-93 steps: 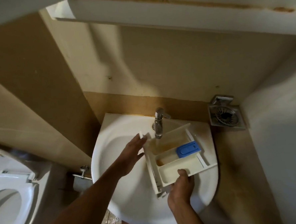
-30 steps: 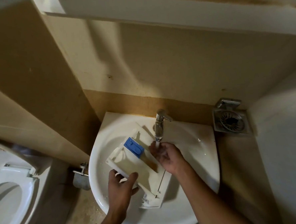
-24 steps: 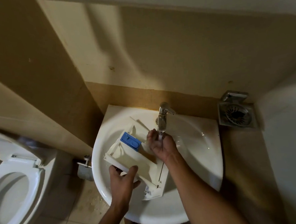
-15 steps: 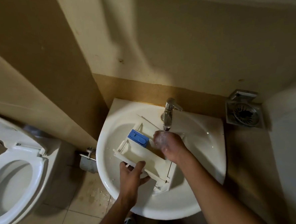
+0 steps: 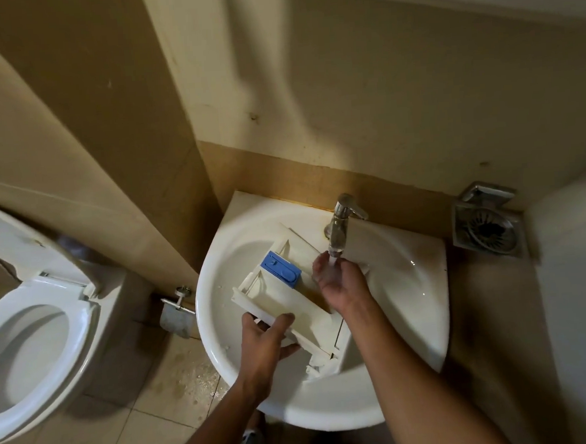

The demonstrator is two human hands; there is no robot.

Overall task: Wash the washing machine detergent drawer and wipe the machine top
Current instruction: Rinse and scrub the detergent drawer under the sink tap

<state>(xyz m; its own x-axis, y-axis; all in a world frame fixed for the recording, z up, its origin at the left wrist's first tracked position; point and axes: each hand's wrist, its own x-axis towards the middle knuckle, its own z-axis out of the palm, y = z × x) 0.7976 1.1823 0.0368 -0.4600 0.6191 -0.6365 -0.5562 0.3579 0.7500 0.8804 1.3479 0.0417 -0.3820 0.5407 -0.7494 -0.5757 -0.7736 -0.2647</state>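
The white detergent drawer [image 5: 289, 302] with a blue insert [image 5: 280, 269] lies tilted inside the white corner sink [image 5: 410, 304]. My left hand [image 5: 266, 343] grips the drawer's near left edge, thumb on top. My right hand [image 5: 339, 280] sits in the drawer's right compartment, directly under the chrome tap [image 5: 341, 225]. Water runs from the spout onto its fingers, which are loosely curled; I see nothing held in them. The washing machine is out of view.
A toilet with its seat down and lid up [image 5: 27, 334] stands at the left. A metal paper holder [image 5: 177, 313] hangs between the toilet and the sink. A floor drain grate [image 5: 487, 227] sits at the right. The floor tiles below the sink are wet.
The drawer was turned from the right side of the basin to the left. It passed from my right hand to my left. My right hand went under the running tap. The view dropped lower.
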